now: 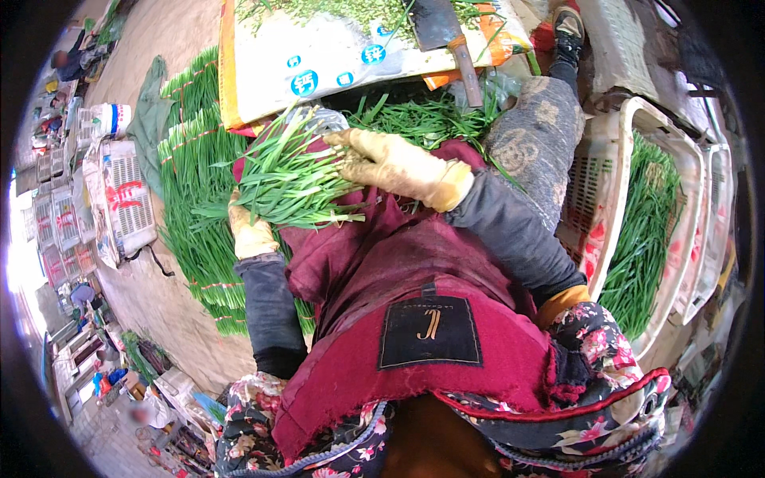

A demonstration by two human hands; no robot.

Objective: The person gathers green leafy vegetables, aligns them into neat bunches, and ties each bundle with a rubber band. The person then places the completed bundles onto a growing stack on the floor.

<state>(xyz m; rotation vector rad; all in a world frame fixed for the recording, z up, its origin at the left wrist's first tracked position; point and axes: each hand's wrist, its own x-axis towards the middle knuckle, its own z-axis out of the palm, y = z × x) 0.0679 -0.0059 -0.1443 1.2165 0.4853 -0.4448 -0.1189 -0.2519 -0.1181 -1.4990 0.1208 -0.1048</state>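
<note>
A loose bunch of garlic chives (299,171) lies across my left hand (251,227), which wears a pale yellow glove. The glove is closed round the bunch from beneath, its fingers partly covered by leaves. My right hand (398,163), gloved the same way, is at the bunch's right side, its bent fingers gripping some of the stalks and leaves. Over my lap spreads a maroon apron (382,255). More loose chives (430,115) lie just beyond my right hand. A cleaver (441,32) with a wooden handle rests on a printed sack (279,60) among chopped green bits.
Tied chive bundles (195,175) cover the floor at left, with a green cloth (151,119) beside them. White plastic crates (610,183) stand close on my right, one holding long chives (641,239). Farther left are stacked crates (127,199) and other people.
</note>
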